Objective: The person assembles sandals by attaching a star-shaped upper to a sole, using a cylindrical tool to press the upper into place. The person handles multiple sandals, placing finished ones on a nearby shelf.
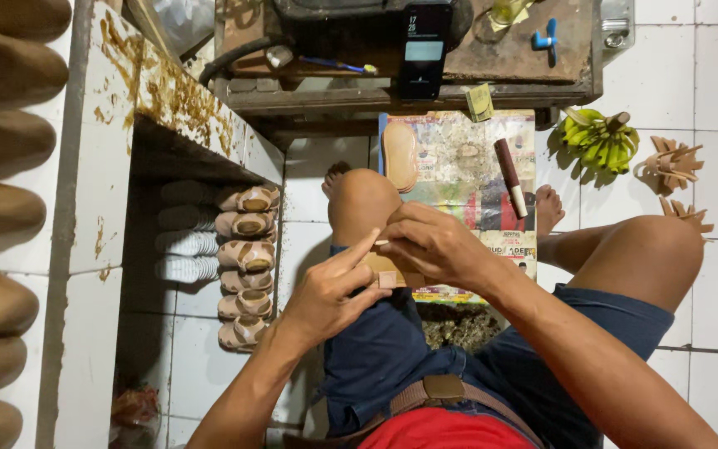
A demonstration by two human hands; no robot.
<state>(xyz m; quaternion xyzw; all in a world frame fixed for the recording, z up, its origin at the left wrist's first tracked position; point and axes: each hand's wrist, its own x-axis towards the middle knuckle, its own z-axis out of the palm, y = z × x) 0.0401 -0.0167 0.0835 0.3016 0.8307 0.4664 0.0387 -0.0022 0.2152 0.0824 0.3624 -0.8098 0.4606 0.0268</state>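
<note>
I sit on a white tiled floor with my knees apart. My left hand [330, 291] and my right hand [430, 245] meet over my left thigh, both gripping a small tan piece of sandal material [386, 271]. My right hand covers most of it from above; my left fingers pinch its near edge. A tan insole [399, 155] lies on a printed paper sheet [467, 166] in front of me, with a brown and white stick tool [510, 177] beside it.
A stack of finished tan sandals [247, 262] stands under a stained shelf [184, 100] at left. Brown shoe forms [2, 183] line the far left. A low wooden bench [409, 50] holds a phone [425, 41]. Green straps [600, 141] and tan straps [671, 165] lie right.
</note>
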